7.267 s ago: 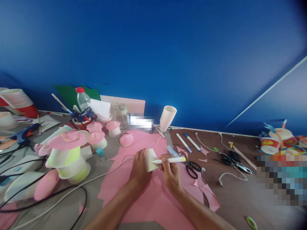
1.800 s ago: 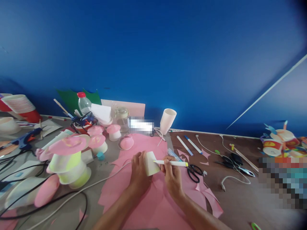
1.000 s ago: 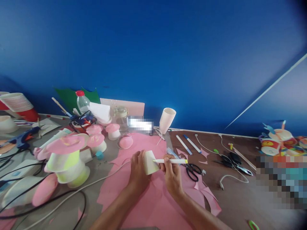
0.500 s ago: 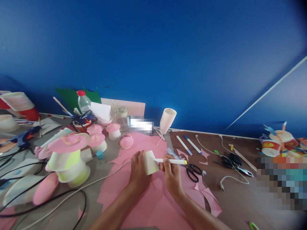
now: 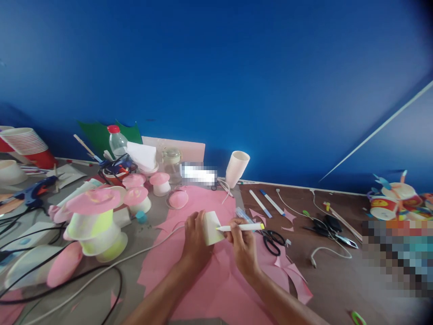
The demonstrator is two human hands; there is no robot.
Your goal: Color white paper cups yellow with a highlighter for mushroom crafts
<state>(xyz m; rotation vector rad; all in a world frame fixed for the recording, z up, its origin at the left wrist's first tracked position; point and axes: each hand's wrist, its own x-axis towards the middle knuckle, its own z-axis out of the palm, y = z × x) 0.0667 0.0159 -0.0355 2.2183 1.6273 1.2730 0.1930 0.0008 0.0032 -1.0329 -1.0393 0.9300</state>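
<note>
My left hand (image 5: 197,237) is closed around a small pale paper cup (image 5: 211,228), tilted on its side, with a faint yellow tint. In my right hand (image 5: 241,243) is a white felt-tip marker (image 5: 241,227) with a yellow end, gripped like a pen. Its tip points left and meets the cup's side, as far as I can see. Both hands are over a large sheet of pink paper (image 5: 199,293). Black-handled scissors (image 5: 273,241) lie just right of my right hand, partly on pink scraps.
Left are cups with pink tops (image 5: 96,221), a glue gun (image 5: 35,189) and loose cables. A white cup stack (image 5: 237,169) and a glass jar (image 5: 172,164) stand by the blue wall. Two markers (image 5: 272,203), cables and decorated cups (image 5: 384,207) are to the right.
The marker's tip has shifted slightly down along the cup's side. Both hands keep their hold, and the view has tilted very slightly.
</note>
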